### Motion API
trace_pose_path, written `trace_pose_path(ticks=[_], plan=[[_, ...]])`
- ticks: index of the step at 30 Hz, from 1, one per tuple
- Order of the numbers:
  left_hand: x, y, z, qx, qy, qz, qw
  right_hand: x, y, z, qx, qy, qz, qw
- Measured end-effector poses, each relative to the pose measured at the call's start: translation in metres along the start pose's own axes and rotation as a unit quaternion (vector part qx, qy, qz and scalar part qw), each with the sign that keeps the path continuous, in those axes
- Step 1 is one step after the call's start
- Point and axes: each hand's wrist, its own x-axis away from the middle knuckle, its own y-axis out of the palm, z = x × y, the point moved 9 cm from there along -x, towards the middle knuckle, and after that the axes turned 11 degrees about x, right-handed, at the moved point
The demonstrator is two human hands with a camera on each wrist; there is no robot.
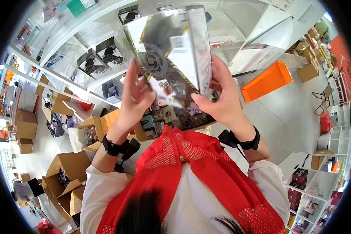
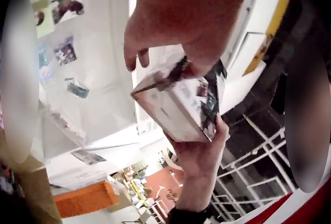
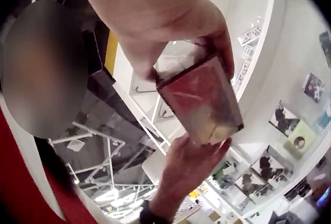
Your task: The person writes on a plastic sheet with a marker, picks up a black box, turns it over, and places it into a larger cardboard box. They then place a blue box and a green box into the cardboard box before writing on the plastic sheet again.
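Observation:
Both hands hold up a printed cardboard box (image 1: 154, 46), black, white and yellow with a swirl emblem and a barcode label, raised before the shelves and tilted. My left hand (image 1: 134, 93) grips its left lower side, with part of the fingers hidden behind it. At the opposite side, my right hand (image 1: 224, 95) grips the box, thumb towards its lower edge. The left wrist view shows a pale face of the box (image 2: 173, 107) between the two hands. A reddish, glossy face of the box (image 3: 201, 97) appears in the right wrist view.
Boxed figures (image 1: 109, 50) stand on clear shelves at the left. Below the hands sits an open carton (image 1: 144, 132) full of small packages. An orange bin (image 1: 267, 81) lies to the right, another open carton (image 1: 72, 163) at lower left, and a white shelf unit (image 1: 296, 162) at lower right.

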Motion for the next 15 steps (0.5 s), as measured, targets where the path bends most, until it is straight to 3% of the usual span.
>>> trace_pose_path(ticks=[2, 4, 6, 10, 15], plan=[[-0.005, 0.001, 0.004, -0.026, 0.006, -0.001, 1.000, -0.001, -0.004, -0.011, 0.162, -0.081, 0.067, 0.981], [-0.011, 0.015, 0.010, -0.009, 0.000, -0.009, 1.000, 0.000, -0.001, -0.022, 0.230, -0.129, 0.099, 0.960], [-0.014, 0.014, -0.006, -0.037, -0.059, 0.007, 0.998, 0.001, 0.005, -0.031, 0.287, -0.175, 0.122, 0.934], [-0.022, 0.016, -0.020, -0.006, -0.067, 0.019, 0.998, 0.005, 0.010, -0.043, 0.306, -0.211, 0.135, 0.919], [-0.022, 0.015, -0.021, 0.062, -0.101, 0.042, 0.992, 0.005, 0.006, -0.041, 0.251, -0.179, 0.089, 0.947]])
